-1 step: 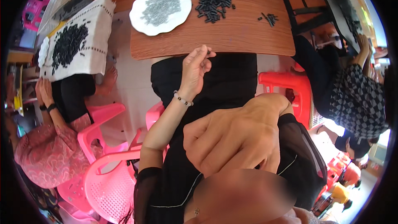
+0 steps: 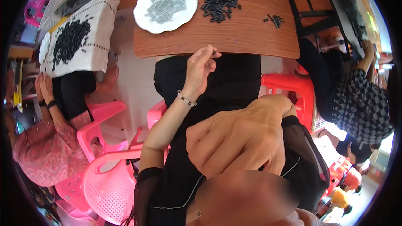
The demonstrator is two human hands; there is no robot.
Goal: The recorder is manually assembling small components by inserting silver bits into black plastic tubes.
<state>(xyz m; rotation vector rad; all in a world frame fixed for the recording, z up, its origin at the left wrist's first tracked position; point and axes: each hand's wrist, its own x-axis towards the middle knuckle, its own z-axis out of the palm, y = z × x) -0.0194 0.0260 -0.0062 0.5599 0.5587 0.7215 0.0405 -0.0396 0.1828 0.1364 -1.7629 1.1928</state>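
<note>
My left hand (image 2: 202, 70), with a bead bracelet on its wrist, is at the table's near edge. Its thumb and fingertips pinch a small black piece (image 2: 215, 52), mostly covered by the fingers. Close in front of me, my right hand (image 2: 236, 142) is raised with its fingers curled; whatever they hold is hidden. On the brown wooden table (image 2: 251, 37) lies a heap of short black cylinders (image 2: 220, 2), with a few loose black ones (image 2: 275, 21) to its right. A white scalloped plate (image 2: 140, 12) at the left bears many small clear or grey pieces (image 2: 167, 7).
At left, a person (image 2: 46, 150) sits by a cloth-covered table (image 2: 98, 29) with another black heap. A pink chair (image 2: 109, 184) stands left of me, a red stool (image 2: 289, 83) to my right. Another person (image 2: 362, 100) works at the right.
The whole view has shifted slightly, so the table and plate sit a little higher and further right in it. Both hands keep the same pose.
</note>
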